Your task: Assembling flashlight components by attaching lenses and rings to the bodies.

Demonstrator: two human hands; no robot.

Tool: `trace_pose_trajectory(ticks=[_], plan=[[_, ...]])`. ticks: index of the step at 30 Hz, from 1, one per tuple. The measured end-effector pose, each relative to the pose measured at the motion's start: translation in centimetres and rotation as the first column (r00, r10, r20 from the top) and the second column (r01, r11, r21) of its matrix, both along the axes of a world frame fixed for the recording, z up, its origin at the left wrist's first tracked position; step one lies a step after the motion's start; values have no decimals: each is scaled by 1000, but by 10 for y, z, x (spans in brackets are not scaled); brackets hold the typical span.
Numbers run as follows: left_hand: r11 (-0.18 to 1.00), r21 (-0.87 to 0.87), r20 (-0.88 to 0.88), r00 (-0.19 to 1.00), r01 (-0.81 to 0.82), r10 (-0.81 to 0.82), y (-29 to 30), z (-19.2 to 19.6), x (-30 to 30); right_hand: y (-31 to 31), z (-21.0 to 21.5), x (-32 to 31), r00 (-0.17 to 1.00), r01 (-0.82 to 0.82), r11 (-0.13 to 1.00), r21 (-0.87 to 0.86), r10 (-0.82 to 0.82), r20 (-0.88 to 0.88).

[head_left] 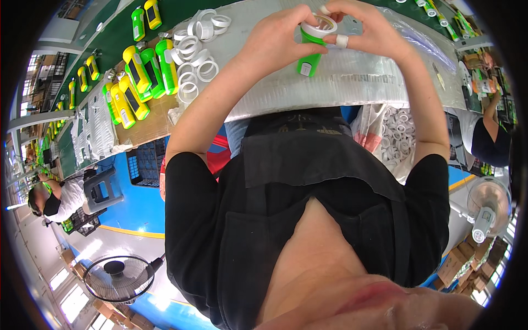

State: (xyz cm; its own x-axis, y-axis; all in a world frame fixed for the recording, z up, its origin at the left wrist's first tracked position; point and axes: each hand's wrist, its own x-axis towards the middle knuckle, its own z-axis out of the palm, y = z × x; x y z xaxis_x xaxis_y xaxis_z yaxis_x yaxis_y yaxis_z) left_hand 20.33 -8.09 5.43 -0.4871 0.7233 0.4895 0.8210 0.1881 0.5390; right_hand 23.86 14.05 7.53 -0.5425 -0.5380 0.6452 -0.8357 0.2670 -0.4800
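A green flashlight-like body (309,65) stands upright on the table at the top centre, with a white ring (325,26) around its wide upper end. My left hand (286,39) is closed around the neck of this body from the left, thumb in front. From the right, my right hand (369,27) grips the white ring between thumb and fingers. White bands wrap my right thumb and a fingertip. Left of my left forearm lies a pile of loose white rings (190,49). Beside them several green and yellow flashlights (132,82) lie close together on cardboard.
Plastic sheeting (264,99) covers the near table edge. A bag of many white rings (397,135) hangs below, near my right arm. More flashlights (88,69) line the green belt. Fans (118,278) stand behind on both sides. Co-workers (60,201) sit far left and far right.
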Motion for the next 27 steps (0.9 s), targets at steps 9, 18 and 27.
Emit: trace_pose_trajectory(ticks=[9, 18, 27], plan=[[986, 137, -35, 996, 90, -86, 10, -14, -16, -10, 54, -17, 938, -42, 779, 625, -185, 293], [983, 182, 68, 997, 34, -47, 24, -28, -15, 5, 35, -8, 968, 80, 826, 558, -199, 156], [995, 100, 39, 999, 0, -4, 29, -24, -3, -7, 28, 10, 737, 372, 667, 645, -635, 231]])
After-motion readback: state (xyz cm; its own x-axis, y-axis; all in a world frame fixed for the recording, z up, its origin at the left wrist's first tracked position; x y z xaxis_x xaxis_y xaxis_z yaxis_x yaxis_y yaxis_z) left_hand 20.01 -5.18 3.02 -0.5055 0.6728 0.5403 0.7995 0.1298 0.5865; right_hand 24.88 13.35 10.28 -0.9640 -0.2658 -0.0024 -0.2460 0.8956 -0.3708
